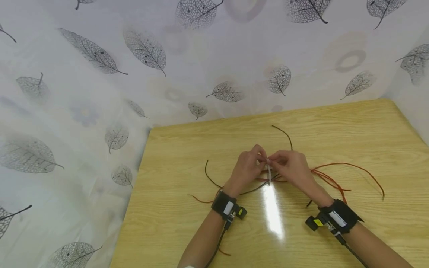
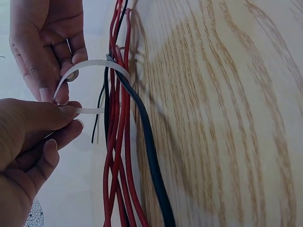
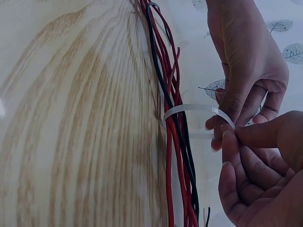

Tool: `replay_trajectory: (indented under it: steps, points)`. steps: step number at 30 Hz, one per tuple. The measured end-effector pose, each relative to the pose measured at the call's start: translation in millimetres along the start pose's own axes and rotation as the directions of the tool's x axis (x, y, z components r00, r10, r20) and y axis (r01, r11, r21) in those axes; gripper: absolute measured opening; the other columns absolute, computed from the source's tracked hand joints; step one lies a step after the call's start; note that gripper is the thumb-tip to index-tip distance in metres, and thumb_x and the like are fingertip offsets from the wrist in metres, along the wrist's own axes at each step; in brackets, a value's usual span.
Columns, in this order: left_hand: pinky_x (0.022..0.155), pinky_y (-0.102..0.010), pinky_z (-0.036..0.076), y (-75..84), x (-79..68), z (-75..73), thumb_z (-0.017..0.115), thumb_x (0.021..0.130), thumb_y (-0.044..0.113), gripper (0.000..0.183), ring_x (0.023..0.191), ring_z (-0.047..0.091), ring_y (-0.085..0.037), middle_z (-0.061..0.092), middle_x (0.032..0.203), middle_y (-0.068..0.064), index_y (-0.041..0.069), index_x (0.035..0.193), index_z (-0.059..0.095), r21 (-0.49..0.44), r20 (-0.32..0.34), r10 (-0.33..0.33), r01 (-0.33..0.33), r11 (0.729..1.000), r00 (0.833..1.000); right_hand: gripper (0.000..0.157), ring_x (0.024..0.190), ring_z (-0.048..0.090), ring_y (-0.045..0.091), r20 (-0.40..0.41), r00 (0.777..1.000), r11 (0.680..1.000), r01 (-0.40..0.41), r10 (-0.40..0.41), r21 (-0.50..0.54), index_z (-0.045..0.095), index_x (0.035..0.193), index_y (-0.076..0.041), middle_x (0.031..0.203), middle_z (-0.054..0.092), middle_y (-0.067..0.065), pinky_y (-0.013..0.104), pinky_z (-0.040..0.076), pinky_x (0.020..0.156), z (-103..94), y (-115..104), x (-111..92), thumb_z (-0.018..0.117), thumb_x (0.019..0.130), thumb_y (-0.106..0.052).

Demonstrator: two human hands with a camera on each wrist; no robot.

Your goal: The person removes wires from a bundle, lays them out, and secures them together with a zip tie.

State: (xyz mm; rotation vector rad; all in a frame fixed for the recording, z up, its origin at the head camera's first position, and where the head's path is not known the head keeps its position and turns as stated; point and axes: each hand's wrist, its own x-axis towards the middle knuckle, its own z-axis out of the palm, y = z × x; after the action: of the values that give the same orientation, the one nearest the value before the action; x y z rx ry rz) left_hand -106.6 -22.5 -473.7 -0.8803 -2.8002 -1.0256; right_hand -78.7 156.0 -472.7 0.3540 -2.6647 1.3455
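A white cable tie [image 1: 269, 173] loops around a bundle of red wires [image 2: 113, 137] and black wires [image 2: 147, 137] lying on the table. In the left wrist view, my left hand [image 2: 33, 146] pinches one end of the tie between thumb and fingers. My right hand [image 3: 265, 170] pinches the other end, its fingertips meeting those of the left. Seen from the head, the left hand [image 1: 246, 167] and right hand [image 1: 293, 169] are together just above the bundle. Fingertips hide where the tie's ends meet. The loop stands wide, with a gap between wires and fingers.
The wood-grain table [image 1: 161, 223] carries the bundle, whose loose ends spread to both sides. A black wire end [image 1: 285, 133] points toward the back edge. Leaf-patterned cloth [image 1: 100, 93] hangs behind and at the left. Each wrist wears a black strap [image 1: 223, 204] with a camera and cable.
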Motion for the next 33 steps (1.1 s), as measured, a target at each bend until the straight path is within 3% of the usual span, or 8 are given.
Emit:
replay_trajectory:
  steps: [8, 11, 14, 17, 19, 23, 28, 33]
  points:
    - [0.042, -0.012, 0.031, -1.5, -0.8, -0.3, 0.068, 0.088, 0.005, 0.021, 0.047, 0.044, -0.001, 0.076, 0.088, 0.001, 0.013, 0.100, 0.054, -0.005, -0.015, 0.031, -0.031, 1.000, 0.999, 0.009, 0.054, 0.064, 0.014, -0.042, 0.994, 0.982, 0.089, -0.097, -0.165, 0.079, 0.089, -0.013, 0.081, 0.076, 0.004, 0.026, 0.041, 0.038, 1.6, 4, 2, 0.079, 0.081, -0.014]
    - [0.044, -0.013, 0.034, -2.9, -1.0, 0.0, 0.069, 0.089, 0.006, 0.022, 0.050, 0.048, -0.001, 0.077, 0.088, 0.001, 0.013, 0.102, 0.053, -0.015, -0.014, 0.034, -0.034, 0.999, 0.999, 0.011, 0.057, 0.063, 0.014, -0.058, 0.986, 0.959, 0.139, -0.158, -0.247, 0.080, 0.086, -0.015, 0.083, 0.076, 0.003, 0.029, 0.045, 0.042, 1.9, 4, 3, 0.083, 0.076, -0.015]
    - [0.048, -0.013, 0.040, -4.5, -1.0, 1.0, 0.070, 0.090, 0.009, 0.022, 0.059, 0.057, -0.001, 0.077, 0.089, 0.000, 0.012, 0.103, 0.052, -0.031, -0.021, 0.042, -0.042, 0.999, 0.999, 0.012, 0.059, 0.062, 0.017, -0.046, 0.957, 0.896, 0.251, -0.287, -0.367, 0.080, 0.083, -0.013, 0.082, 0.076, 0.005, 0.036, 0.049, 0.051, 1.5, 4, 5, 0.085, 0.073, -0.016]
    - [0.055, -0.013, 0.046, -5.9, -0.5, 2.5, 0.070, 0.090, 0.011, 0.021, 0.075, 0.066, -0.001, 0.077, 0.092, -0.001, 0.012, 0.104, 0.055, -0.036, -0.030, 0.056, -0.057, 0.998, 0.998, 0.014, 0.063, 0.060, 0.021, -0.017, 0.908, 0.812, 0.365, -0.418, -0.455, 0.080, 0.081, -0.010, 0.080, 0.076, 0.005, 0.040, 0.048, 0.060, 0.4, 4, 7, 0.085, 0.070, -0.017]
    - [0.058, -0.014, 0.048, -6.5, -0.1, 3.5, 0.070, 0.091, 0.011, 0.018, 0.080, 0.068, -0.002, 0.077, 0.094, 0.000, 0.012, 0.105, 0.058, -0.032, -0.029, 0.064, -0.065, 0.997, 0.998, 0.014, 0.066, 0.060, 0.021, -0.005, 0.887, 0.785, 0.407, -0.462, -0.467, 0.079, 0.080, -0.009, 0.078, 0.075, 0.005, 0.039, 0.048, 0.062, 0.0, 5, 8, 0.085, 0.070, -0.016]
    - [0.059, -0.014, 0.047, -6.3, -0.3, 3.1, 0.068, 0.092, 0.012, 0.014, 0.080, 0.066, 0.000, 0.076, 0.096, 0.003, 0.012, 0.106, 0.067, 0.003, -0.001, 0.068, -0.068, 0.998, 0.998, 0.012, 0.066, 0.060, 0.020, -0.008, 0.875, 0.781, 0.429, -0.485, -0.454, 0.078, 0.080, -0.009, 0.078, 0.074, 0.004, 0.037, 0.045, 0.062, 0.6, 6, 8, 0.083, 0.071, -0.015]
    - [0.066, -0.016, 0.049, -4.7, -2.7, -3.3, 0.064, 0.093, 0.016, 0.022, 0.084, 0.063, -0.002, 0.074, 0.100, 0.005, 0.014, 0.114, 0.070, 0.007, 0.094, 0.021, -0.022, 1.000, 0.995, 0.009, 0.066, 0.060, 0.020, -0.004, 0.869, 0.777, 0.441, -0.495, -0.451, 0.077, 0.080, -0.010, 0.077, 0.074, 0.003, 0.036, 0.045, 0.062, 2.5, 8, 9, 0.081, 0.073, -0.014]
    - [0.069, -0.017, 0.049, -5.0, -1.9, -5.6, 0.069, 0.088, 0.020, 0.026, 0.085, 0.063, -0.005, 0.073, 0.098, 0.007, 0.016, 0.114, 0.072, 0.018, 0.116, 0.014, -0.016, 1.000, 0.993, 0.008, 0.070, 0.062, 0.020, 0.006, 0.877, 0.801, 0.441, -0.480, -0.406, 0.075, 0.079, -0.011, 0.079, 0.072, 0.003, 0.038, 0.047, 0.067, 2.6, 11, 10, 0.080, 0.073, -0.011]
